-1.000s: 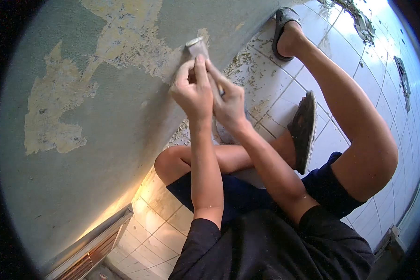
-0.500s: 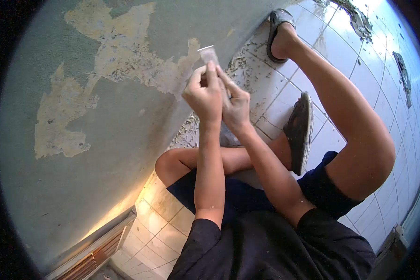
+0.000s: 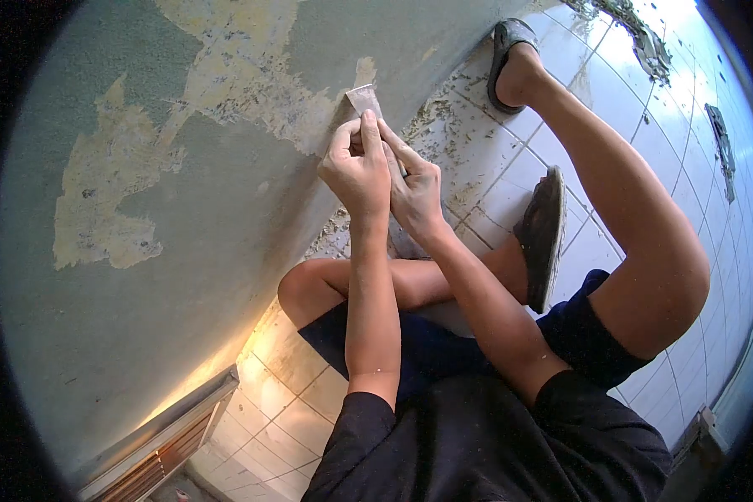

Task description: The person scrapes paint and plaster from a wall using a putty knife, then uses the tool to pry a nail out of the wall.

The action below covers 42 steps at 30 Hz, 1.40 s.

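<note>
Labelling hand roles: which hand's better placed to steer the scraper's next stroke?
Left, likely: the left hand has a fingertip by the scraper blade and sits nearer the wall; the right hand sits farther back from both.

There are two hands, one scraper, two clogs and two black sleeves.

Place: a tiled indoor room with wall work under way; whether it belongs to a home or a shop cannot be told.
Wall: grey-green paint, broken by pale, ragged patches where the coat is off.
Floor: square white tiles with dark joints.
Litter: flakes strewn along the wall's foot, grey clumps farther out.
Tool: flat-bladed scraper near a bare patch.
Lower left: slatted frame beside the wall, warm light near it.
</note>
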Each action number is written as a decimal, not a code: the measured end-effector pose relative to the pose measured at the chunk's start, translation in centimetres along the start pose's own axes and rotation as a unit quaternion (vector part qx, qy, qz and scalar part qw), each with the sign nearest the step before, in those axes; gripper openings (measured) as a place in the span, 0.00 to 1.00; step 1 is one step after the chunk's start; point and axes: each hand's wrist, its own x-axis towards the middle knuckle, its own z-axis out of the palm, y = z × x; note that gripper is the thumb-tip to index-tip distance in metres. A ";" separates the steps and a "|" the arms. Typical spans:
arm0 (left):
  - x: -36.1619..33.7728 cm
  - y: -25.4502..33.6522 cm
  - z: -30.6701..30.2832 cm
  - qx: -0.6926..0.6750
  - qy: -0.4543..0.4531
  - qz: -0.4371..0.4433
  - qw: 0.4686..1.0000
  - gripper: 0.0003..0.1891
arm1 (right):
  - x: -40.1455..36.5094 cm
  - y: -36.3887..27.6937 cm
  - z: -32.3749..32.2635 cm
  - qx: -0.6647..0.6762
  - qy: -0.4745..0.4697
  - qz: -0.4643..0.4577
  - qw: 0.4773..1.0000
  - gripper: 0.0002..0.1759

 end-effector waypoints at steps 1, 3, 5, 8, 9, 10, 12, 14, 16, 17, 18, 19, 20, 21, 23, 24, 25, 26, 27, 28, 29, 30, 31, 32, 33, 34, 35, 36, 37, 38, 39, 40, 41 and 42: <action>0.0 0.1 0.1 -0.005 0.001 -0.011 1.000 0.15 | 0.1 0.0 -0.1 0.008 -0.007 0.018 1.000 0.21; 0.2 0.3 0.2 -0.003 0.000 -0.001 1.000 0.15 | 0.3 0.3 -0.2 -0.006 -0.007 0.014 1.000 0.21; 0.3 0.3 0.3 0.001 0.000 0.008 1.000 0.15 | 0.3 0.5 -0.2 -0.018 -0.008 0.011 1.000 0.21; 0.6 0.1 0.6 0.003 0.010 0.018 1.000 0.15 | 0.8 0.1 -0.2 -0.017 -0.003 -0.009 1.000 0.21; 0.8 0.4 0.6 0.006 0.006 0.031 0.999 0.15 | 1.1 0.1 -0.1 -0.017 0.002 -0.035 0.999 0.21; 1.1 0.6 0.6 0.008 0.002 0.043 0.999 0.16 | 1.4 0.1 0.0 -0.017 0.007 -0.060 0.998 0.21; 2.3 1.6 1.4 0.003 0.005 0.063 0.998 0.16 | 2.8 -0.5 -0.2 -0.012 0.016 -0.069 0.997 0.21; 3.7 3.2 2.8 -0.028 0.007 0.085 0.996 0.16 | 4.5 -2.5 -0.8 -0.005 0.027 -0.082 0.996 0.22; 5.1 5.6 4.0 -0.067 0.008 0.088 0.994 0.16 | 6.4 -4.3 -1.8 0.016 0.027 -0.024 0.999 0.22; 5.6 6.6 4.4 -0.063 0.006 0.095 0.993 0.16 | 7.1 -4.2 -2.2 0.027 0.030 -0.033 0.999 0.21; 5.5 6.8 4.6 -0.065 0.008 0.098 0.993 0.16 | 7.2 -4.2 -2.6 0.028 0.030 -0.036 0.998 0.21; 5.4 6.6 4.8 -0.044 0.000 0.123 0.991 0.16 | 7.0 -4.2 -2.9 0.004 0.035 -0.023 0.999 0.21; 5.3 6.4 5.0 -0.023 -0.006 0.150 0.988 0.16 | 6.9 -4.2 -3.1 -0.018 0.039 -0.011 0.999 0.21; 4.5 5.6 4.9 -0.007 0.002 0.155 0.988 0.15 | 6.1 -3.7 -3.1 0.000 0.047 -0.040 0.998 0.22; 2.3 4.3 3.9 -0.014 -0.004 0.108 0.994 0.15 | 4.2 -1.8 -2.5 0.015 0.043 -0.040 0.998 0.21; 1.4 3.6 3.3 -0.020 -0.011 0.058 0.998 0.14 | 3.3 -0.9 -2.2 0.028 0.038 -0.039 0.998 0.21; 0.8 2.9 2.7 -0.028 -0.002 0.030 0.999 0.14 | 2.3 -0.6 -1.9 0.023 0.030 -0.017 0.999 0.20; 0.2 2.1 2.1 -0.036 0.006 0.000 0.999 0.14 | 1.5 -0.2 -1.5 0.019 0.025 -0.002 1.000 0.20; -0.2 2.3 1.1 -0.031 0.011 -0.009 0.999 0.15 | 0.7 -0.2 -1.1 0.016 0.016 0.004 1.000 0.20; -0.4 1.7 0.6 -0.025 0.017 -0.023 0.999 0.15 | 0.3 -0.4 -0.7 0.014 0.006 0.006 1.000 0.20; -0.5 1.5 -0.1 -0.012 0.016 -0.027 0.999 0.15 | -0.1 -0.5 -0.4 -0.011 -0.003 0.010 1.000 0.20; -0.5 1.4 -0.6 0.000 0.017 -0.030 0.999 0.16 | -0.3 -0.6 -0.1 -0.011 -0.005 0.008 1.000 0.20; -0.5 1.3 -0.7 -0.001 0.020 -0.028 0.999 0.16 | -0.4 -0.6 0.1 -0.004 0.004 -0.006 1.000 0.20; -0.5 1.2 -0.7 -0.011 0.017 -0.029 0.999 0.16 | -0.6 -0.6 0.4 0.003 0.012 -0.019 1.000 0.20; -0.4 1.2 -0.8 -0.021 0.014 -0.030 0.999 0.16 | -0.7 -0.8 0.3 -0.002 0.001 0.012 1.000 0.20; -0.3 1.1 -0.8 -0.022 0.015 -0.030 0.999 0.16 | -0.5 -0.8 0.4 -0.002 0.000 0.010 1.000 0.20; -0.2 1.1 -0.7 -0.017 0.010 -0.025 0.999 0.16 | -0.4 -0.8 0.4 0.009 0.001 0.009 1.000 0.20; -0.1 1.1 -0.7 -0.011 0.005 -0.021 1.000 0.15 | -0.2 -0.8 0.4 0.021 0.002 0.009 1.000 0.20; -0.1 1.1 -0.6 -0.010 0.006 -0.023 1.000 0.15 | -0.2 -0.9 0.3 0.020 0.001 0.010 1.000 0.20; -0.1 1.1 -0.5 -0.011 0.008 -0.021 1.000 0.15 | -0.1 -0.9 0.2 0.021 -0.003 0.013 1.000 0.21; 0.0 1.1 -0.4 -0.012 0.011 -0.018 1.000 0.15 | 0.0 -0.9 0.2 0.022 -0.007 0.014 1.000 0.21; 0.2 1.1 -0.4 -0.011 0.012 -0.017 1.000 0.15 | 0.1 -0.8 0.3 0.023 -0.008 0.014 1.000 0.21; 0.3 1.0 -0.3 -0.011 0.011 -0.011 1.000 0.15 | 0.1 -0.6 0.3 0.030 -0.005 0.011 0.999 0.21; 0.4 1.0 -0.3 -0.011 0.009 -0.004 1.000 0.15 | 0.2 -0.7 0.4 0.037 -0.002 0.007 0.999 0.21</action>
